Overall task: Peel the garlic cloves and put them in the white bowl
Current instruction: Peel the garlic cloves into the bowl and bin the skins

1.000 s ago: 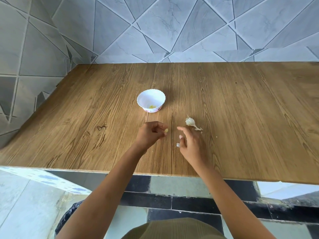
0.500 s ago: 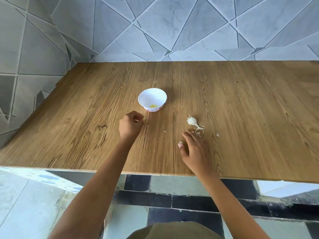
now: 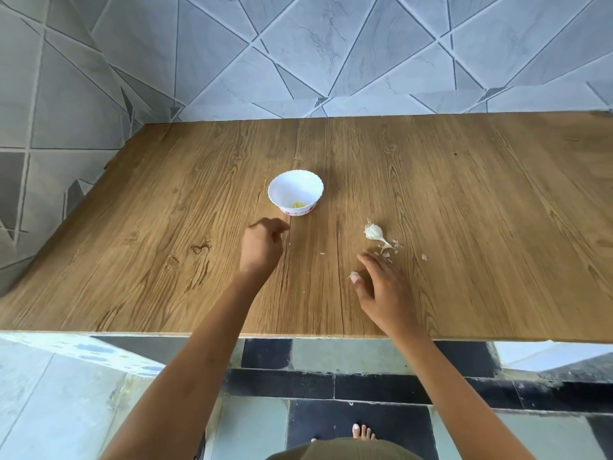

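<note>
left hand [image 3: 262, 247] by bowl [image 3: 295, 185], fingers curled, hold unclear | right hand [image 3: 384, 290] fingers apart near garlic [image 3: 373, 232], tabletop [image 3: 464, 194] near edge

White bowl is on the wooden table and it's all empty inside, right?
Not quite. The white bowl does sit on the wooden table, but it is not empty. The head view shows a little yellowish peeled garlic lying at its bottom.
</note>
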